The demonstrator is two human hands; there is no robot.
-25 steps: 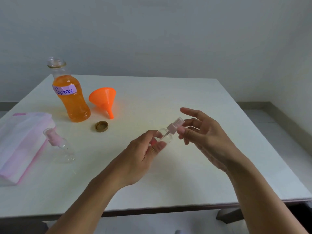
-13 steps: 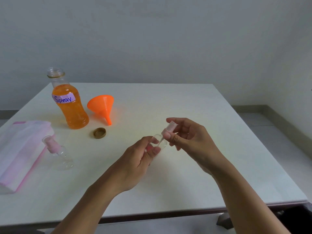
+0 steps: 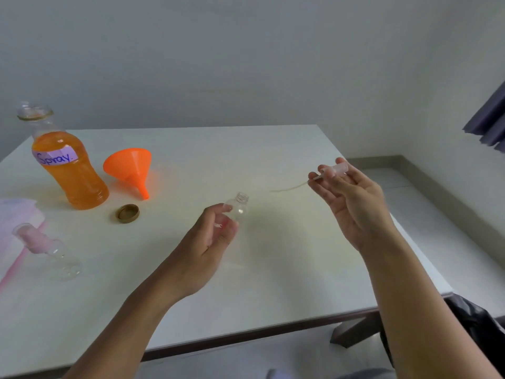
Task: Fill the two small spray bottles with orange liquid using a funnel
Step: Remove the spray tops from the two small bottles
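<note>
A person's left hand (image 3: 216,236) grips a small clear spray bottle (image 3: 238,207), open-necked and empty, above the white table (image 3: 273,269). The right hand (image 3: 352,198), further right, pinches the removed pump top (image 3: 334,170), its thin tube trailing left. At far left stand an uncapped bottle of orange liquid (image 3: 68,165), its gold cap (image 3: 127,213) and an orange funnel (image 3: 129,168) on its side. The second spray bottle (image 3: 52,251) lies capped and empty. Nothing appears poured yet; both fills remain.

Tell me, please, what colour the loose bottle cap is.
Gold, seen in the head view: cap.
</note>
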